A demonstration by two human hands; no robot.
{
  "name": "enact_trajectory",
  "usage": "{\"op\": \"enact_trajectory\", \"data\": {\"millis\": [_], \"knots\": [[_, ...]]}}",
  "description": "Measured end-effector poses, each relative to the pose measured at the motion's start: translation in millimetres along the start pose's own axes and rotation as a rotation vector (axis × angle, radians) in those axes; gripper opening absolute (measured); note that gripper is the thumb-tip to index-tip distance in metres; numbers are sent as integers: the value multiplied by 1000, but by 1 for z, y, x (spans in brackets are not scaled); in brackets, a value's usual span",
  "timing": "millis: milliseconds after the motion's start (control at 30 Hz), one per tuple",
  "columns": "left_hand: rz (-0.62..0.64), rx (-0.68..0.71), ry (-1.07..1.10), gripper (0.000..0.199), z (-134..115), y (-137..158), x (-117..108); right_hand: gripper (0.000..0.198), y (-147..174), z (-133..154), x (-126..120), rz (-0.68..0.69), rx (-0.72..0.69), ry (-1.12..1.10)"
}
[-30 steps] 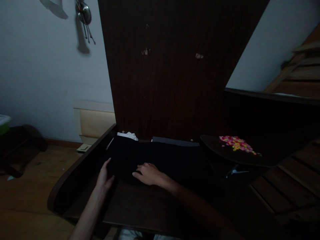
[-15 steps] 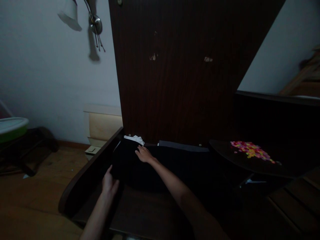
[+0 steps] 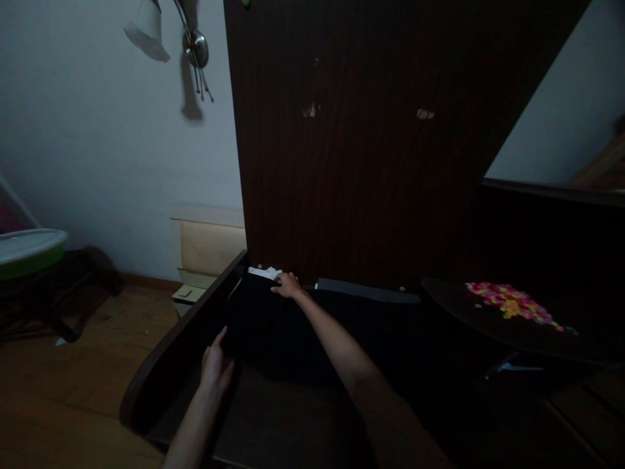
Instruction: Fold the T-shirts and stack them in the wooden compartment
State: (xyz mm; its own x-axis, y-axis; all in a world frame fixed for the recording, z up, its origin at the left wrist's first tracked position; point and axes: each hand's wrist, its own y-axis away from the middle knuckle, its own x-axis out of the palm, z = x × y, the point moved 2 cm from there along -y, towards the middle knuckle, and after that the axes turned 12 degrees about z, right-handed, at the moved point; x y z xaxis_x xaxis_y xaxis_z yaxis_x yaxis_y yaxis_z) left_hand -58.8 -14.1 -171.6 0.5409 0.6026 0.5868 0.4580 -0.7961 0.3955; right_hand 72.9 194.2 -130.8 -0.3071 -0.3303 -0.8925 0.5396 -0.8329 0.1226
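A black cloth, its folds hard to make out in the dim light, lies spread on a dark wooden surface. My right hand is over the cloth's far edge, fingers bent and thumb apart. Its fingertips are at the right end of a crumpled white strip, which may be paper or fabric; I cannot tell if they touch it. Beside the cloth's left edge is my left hand, with thumb and index finger apart and the other fingers partly hidden. A grey strip runs along the back on the right.
A tall dark wooden panel rises behind. A raised side board bounds the left. Small colourful pieces lie on a curved shelf at right. A wall lamp and a green tub are at left.
My right hand has shifted from lying flat on the cloth to the white strip's right end, its fingers now bent. My left hand keeps its place by the cloth. The view has turned slightly left.
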Motion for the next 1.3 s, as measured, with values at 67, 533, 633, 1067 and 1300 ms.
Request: {"op": "enact_trajectory", "data": {"millis": [67, 533, 633, 1067, 1300], "knots": [[-39, 29, -9, 37, -6, 12, 10, 33, -5, -1, -1, -4, -12, -6], [-186, 152, -123, 29, -4, 14, 7, 29, -4, 8, -2, -256, -145, 33], [-160, 118, -128, 43, -1, 11, 5, 26, -12, 15, 7, -120, -211, 41], [-149, 119, -132, 37, 0, 10, 1, 23, -29, 32, 2, -15, -149, 86], [-120, 122, -124, 41, 0, 11, -1, 21, -22, 32, 3, -80, -24, 81]]}}
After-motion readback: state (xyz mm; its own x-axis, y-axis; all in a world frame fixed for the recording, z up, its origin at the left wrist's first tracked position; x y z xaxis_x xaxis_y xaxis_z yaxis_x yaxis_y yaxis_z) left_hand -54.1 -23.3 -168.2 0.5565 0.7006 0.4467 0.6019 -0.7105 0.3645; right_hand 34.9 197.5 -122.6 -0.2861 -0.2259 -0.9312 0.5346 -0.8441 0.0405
